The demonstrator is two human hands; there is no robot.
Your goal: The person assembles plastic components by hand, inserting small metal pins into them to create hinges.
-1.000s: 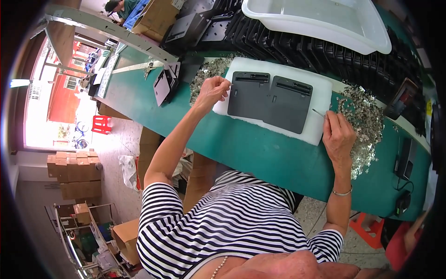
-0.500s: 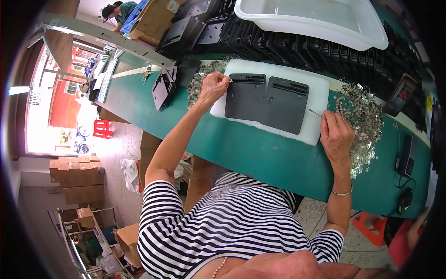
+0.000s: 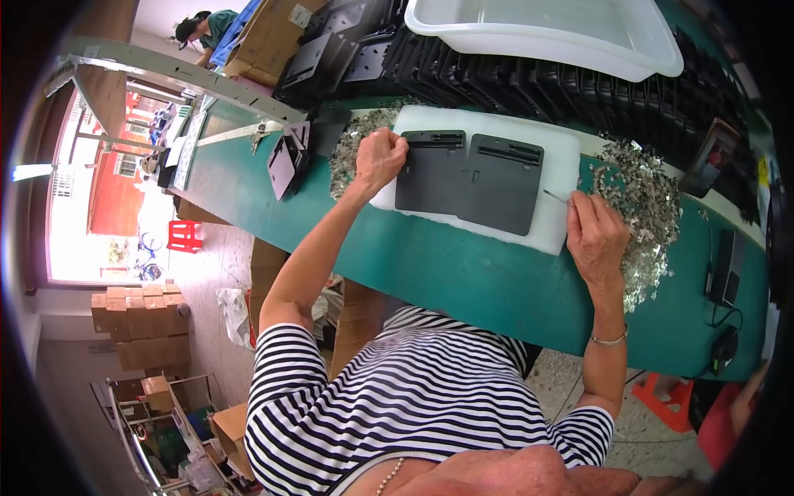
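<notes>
Two dark grey plastic panels, a left one (image 3: 430, 175) and a right one (image 3: 502, 186), lie side by side on a white foam pad (image 3: 559, 161). Each has a slotted recess along its far edge. My left hand (image 3: 380, 159) is closed in a pinch beside the left panel's far left corner; whatever is between its fingertips is hidden. Between thumb and fingers, my right hand (image 3: 597, 236) grips a thin metal tool (image 3: 557, 197), its tip pointing left over the pad's right edge, apart from the panels.
Heaps of small shiny metal pieces flank the pad, a left heap (image 3: 351, 149) and a right heap (image 3: 641, 207). Behind stand a row of black parts (image 3: 529, 87) and a white plastic tub (image 3: 546, 41). A phone-like device (image 3: 713, 157) leans at right. Another person (image 3: 203, 33) works far left.
The whole view has shifted slightly. My left hand has turned a little and stays by the left panel's corner. The right hand still holds the metal tool near the pad's right edge.
</notes>
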